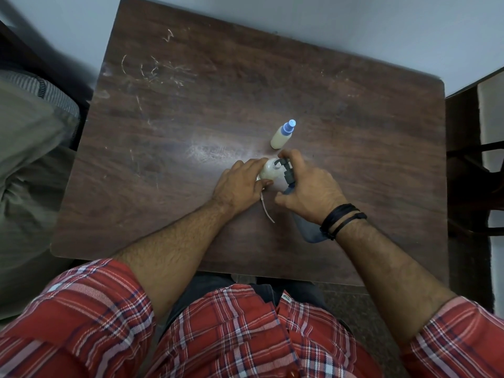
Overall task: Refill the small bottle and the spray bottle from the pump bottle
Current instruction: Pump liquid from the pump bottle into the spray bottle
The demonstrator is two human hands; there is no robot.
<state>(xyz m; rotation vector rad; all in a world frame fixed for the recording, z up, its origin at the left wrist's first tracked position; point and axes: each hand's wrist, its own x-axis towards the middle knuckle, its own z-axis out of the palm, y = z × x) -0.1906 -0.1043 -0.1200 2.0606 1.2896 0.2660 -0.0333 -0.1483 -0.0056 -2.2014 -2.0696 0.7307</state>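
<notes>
Wooden table [191, 110] bears three bottles [282, 135], two hands [240, 184].

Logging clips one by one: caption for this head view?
Left hand steadies a small bottle under the pump bottle nozzle, held by the right hand.

Left hand [241, 184] steadies small bottle [268, 170]; right hand [309, 189] on pump bottle [308, 227]
</notes>
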